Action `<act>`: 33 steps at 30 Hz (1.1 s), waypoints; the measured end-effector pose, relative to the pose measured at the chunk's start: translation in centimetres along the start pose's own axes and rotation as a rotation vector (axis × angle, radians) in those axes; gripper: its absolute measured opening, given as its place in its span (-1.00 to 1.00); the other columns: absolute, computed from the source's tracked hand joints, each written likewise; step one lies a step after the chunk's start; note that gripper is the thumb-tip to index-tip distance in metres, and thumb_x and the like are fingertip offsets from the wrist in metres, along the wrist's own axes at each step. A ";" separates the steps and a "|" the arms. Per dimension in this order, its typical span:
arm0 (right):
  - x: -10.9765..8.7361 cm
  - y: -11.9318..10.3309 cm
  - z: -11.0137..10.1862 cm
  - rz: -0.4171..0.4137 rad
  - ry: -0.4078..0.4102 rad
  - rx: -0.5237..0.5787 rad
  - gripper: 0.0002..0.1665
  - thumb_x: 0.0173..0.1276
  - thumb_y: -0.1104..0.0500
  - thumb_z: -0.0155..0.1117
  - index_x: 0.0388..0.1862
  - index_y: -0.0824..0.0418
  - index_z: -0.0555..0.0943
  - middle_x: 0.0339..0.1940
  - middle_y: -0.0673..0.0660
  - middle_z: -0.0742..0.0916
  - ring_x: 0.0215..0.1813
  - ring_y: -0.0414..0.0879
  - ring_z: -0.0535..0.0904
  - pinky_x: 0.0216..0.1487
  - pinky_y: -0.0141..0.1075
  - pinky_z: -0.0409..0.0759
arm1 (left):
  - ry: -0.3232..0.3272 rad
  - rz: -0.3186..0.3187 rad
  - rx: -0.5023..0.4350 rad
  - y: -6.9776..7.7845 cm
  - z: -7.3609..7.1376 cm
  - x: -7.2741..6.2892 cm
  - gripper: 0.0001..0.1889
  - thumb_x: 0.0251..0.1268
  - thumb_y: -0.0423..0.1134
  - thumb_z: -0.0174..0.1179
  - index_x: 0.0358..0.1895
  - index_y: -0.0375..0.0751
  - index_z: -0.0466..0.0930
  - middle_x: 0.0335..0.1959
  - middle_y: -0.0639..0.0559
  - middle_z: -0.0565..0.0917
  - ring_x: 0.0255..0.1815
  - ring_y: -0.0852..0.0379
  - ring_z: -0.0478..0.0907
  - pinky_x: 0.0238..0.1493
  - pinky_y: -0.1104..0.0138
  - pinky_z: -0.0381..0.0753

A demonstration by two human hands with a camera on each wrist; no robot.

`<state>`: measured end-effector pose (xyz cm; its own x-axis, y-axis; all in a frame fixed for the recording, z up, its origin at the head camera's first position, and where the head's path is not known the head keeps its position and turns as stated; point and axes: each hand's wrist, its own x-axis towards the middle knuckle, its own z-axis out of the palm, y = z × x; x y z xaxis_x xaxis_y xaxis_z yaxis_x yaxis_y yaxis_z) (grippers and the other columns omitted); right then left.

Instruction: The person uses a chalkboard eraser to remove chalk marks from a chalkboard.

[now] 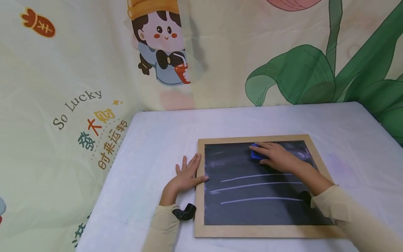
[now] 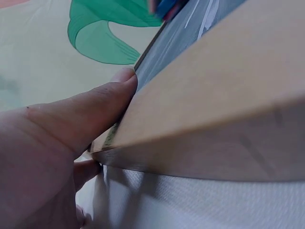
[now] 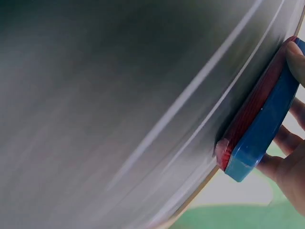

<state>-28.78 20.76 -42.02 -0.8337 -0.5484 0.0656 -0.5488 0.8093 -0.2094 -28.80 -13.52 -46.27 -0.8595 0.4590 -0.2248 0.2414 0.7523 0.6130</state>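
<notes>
A blackboard (image 1: 245,214) in a light wooden frame (image 1: 258,231) lies on the table. Three white chalk lines (image 1: 261,198) cross its middle and lower part, and pale smears show near the top. My right hand (image 1: 281,158) grips a blue chalkboard eraser (image 1: 256,155) at the upper part of the board. In the right wrist view the red pad (image 3: 252,105) of the eraser faces the black surface. My left hand (image 1: 186,177) lies at the frame's left side with fingers spread. Its thumb (image 2: 107,98) reaches over the frame, while the other fingers are beside the outer edge, partly hidden.
A white cloth covers the table (image 1: 151,140), with a faint purple stain (image 1: 340,166) right of the board. Behind and to the left hangs a printed curtain (image 1: 220,70) with leaves, a cartoon figure and lettering. Black straps (image 1: 185,212) sit at the wrists.
</notes>
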 end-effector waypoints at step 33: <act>-8.6 2.9 -1.1 0.170 -0.047 0.131 -0.24 -0.01 0.25 0.41 0.24 0.12 0.41 0.23 0.36 0.46 0.19 0.36 0.37 0.12 0.29 0.21 | -0.013 -0.003 -0.008 -0.4 -0.1 0.1 -0.06 0.19 0.19 0.07 0.45 0.07 -0.37 0.50 0.07 -0.28 0.42 -0.16 -0.67 0.21 -0.22 -0.67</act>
<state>-23.26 28.04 -42.16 -0.9081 -0.4179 -0.0269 -0.3850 0.8584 -0.3388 -29.05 -13.76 -46.49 -0.8544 0.4629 -0.2361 0.2353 0.7498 0.6184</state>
